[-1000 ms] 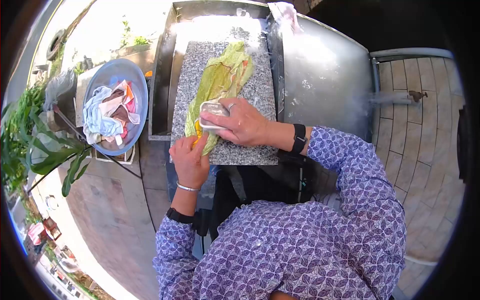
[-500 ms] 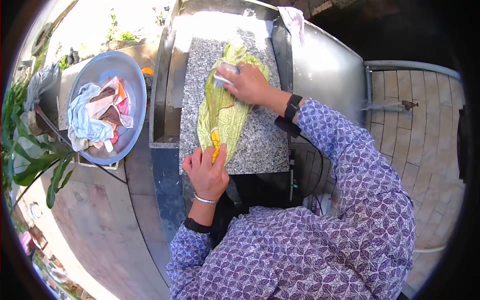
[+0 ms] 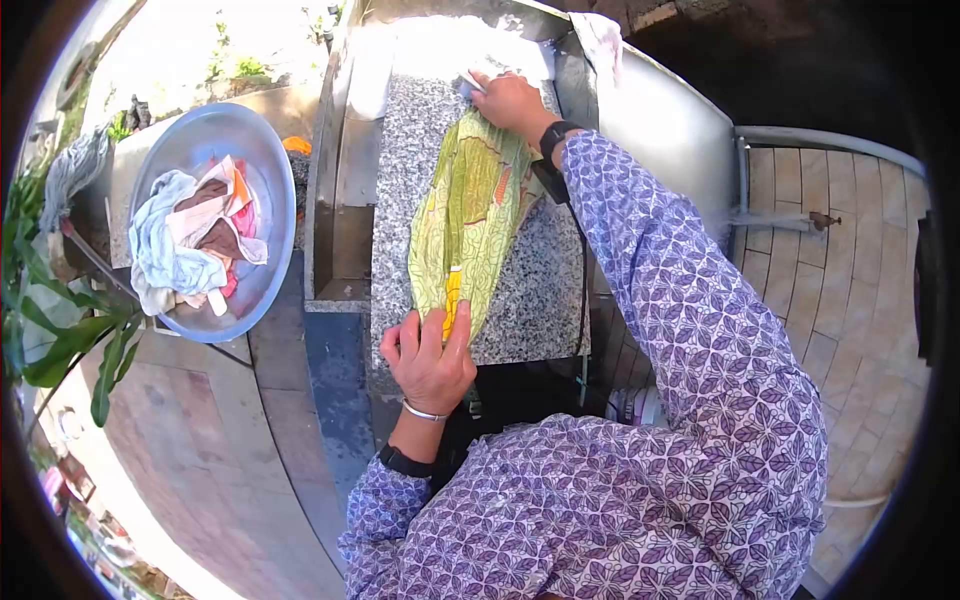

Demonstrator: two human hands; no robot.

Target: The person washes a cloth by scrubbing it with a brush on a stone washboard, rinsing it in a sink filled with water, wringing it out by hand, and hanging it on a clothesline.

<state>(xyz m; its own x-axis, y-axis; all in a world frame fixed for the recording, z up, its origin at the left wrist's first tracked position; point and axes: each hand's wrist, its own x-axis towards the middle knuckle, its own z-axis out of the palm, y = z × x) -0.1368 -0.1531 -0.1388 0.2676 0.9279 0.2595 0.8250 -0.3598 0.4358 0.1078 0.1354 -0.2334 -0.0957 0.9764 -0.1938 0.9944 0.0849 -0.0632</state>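
A yellow-green patterned cloth (image 3: 470,210) lies lengthwise on a speckled granite slab (image 3: 540,300). My left hand (image 3: 432,358) presses on the cloth's near end, its fingers slightly apart over a yellow patch. At the cloth's far end, my right hand (image 3: 508,100) is closed round a small pale block (image 3: 470,84), mostly hidden by the fingers. The right wrist is above the slab's right side.
To the left stands a blue-grey basin (image 3: 284,210) holding crumpled clothes (image 3: 185,240). A metal trough wall (image 3: 325,160) borders the slab. A pale cloth (image 3: 598,42) hangs over the metal edge at the back. A tap (image 3: 822,221) is at the right.
My right hand has moved from the cloth's near part to its far end with the block. The cloth is stretched out longer and flatter. My left hand remains at the near end.
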